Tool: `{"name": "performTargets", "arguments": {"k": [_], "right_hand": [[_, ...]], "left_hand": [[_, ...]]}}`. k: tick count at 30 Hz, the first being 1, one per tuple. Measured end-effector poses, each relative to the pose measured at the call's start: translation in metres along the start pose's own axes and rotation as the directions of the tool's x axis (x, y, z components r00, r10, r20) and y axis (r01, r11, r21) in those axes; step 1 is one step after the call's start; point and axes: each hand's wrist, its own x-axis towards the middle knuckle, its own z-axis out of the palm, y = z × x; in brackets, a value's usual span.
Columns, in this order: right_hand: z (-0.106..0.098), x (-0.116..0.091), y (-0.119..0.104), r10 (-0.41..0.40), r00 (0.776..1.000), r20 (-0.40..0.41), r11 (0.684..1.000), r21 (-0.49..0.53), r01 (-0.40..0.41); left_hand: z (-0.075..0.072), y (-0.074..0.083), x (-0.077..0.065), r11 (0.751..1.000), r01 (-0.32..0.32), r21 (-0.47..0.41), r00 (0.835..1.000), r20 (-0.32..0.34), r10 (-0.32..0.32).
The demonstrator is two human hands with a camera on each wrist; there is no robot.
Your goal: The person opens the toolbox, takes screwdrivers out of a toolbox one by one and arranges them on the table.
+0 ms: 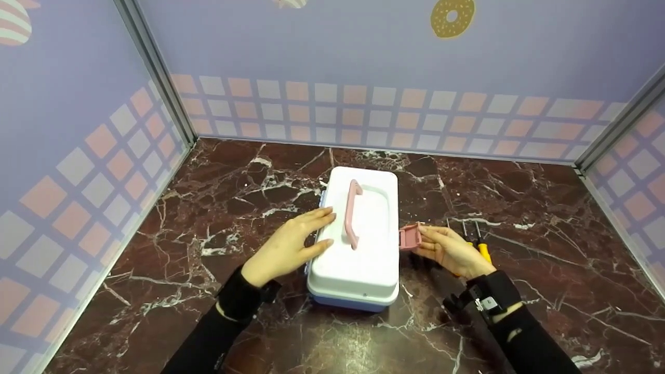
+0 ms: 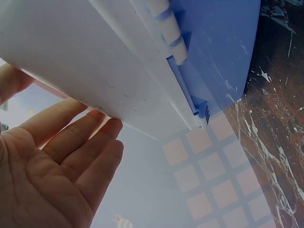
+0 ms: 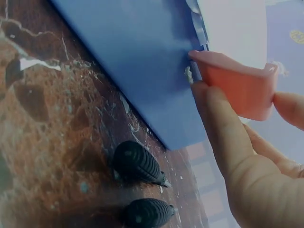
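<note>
A white-lidded storage box (image 1: 371,267) with a blue base (image 1: 353,302) stands on the marble-patterned table, its lid down. A pink carrying handle (image 1: 349,215) lies along the top. My left hand (image 1: 288,241) rests on the lid's left edge, fingers extended; in the left wrist view its fingertips touch the white rim above the hinge (image 2: 172,35). On the box's right side, my right hand (image 1: 454,252) pinches a pink latch (image 1: 410,237) between thumb and fingers. The latch (image 3: 237,90) is swung outward from the blue wall in the right wrist view.
Screwdrivers with yellow-and-black handles (image 1: 484,253) lie right of the box, partly behind my right hand. Their black ridged handle ends (image 3: 137,161) show close to the blue base. Patterned panels (image 1: 353,109) enclose the table at the back and sides.
</note>
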Motion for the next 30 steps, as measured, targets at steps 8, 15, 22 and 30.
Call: {"name": "performTargets", "arguments": {"k": [8, 15, 22, 30], "right_hand": [[0.004, 0.002, 0.002, 0.041, 0.999, -0.008, 0.999, 0.011, -0.041], [0.005, 0.007, 0.001, 0.058, 0.997, -0.040, 0.998, -0.034, -0.060], [0.014, 0.010, -0.005, 0.069, 0.985, -0.161, 0.978, -0.182, -0.099], [0.030, 0.014, -0.008, -0.010, 0.966, -0.259, 0.885, -0.452, -0.112]], "left_hand": [[0.001, -0.001, 0.000, 1.000, -0.009, -0.010, 1.000, -0.004, 0.009], [0.000, -0.001, 0.000, 1.000, -0.014, -0.027, 1.000, -0.002, 0.014], [-0.001, 0.000, -0.001, 1.000, 0.000, -0.020, 1.000, 0.002, 0.000], [-0.001, 0.000, 0.000, 1.000, -0.003, -0.025, 1.000, 0.002, 0.003]]}}
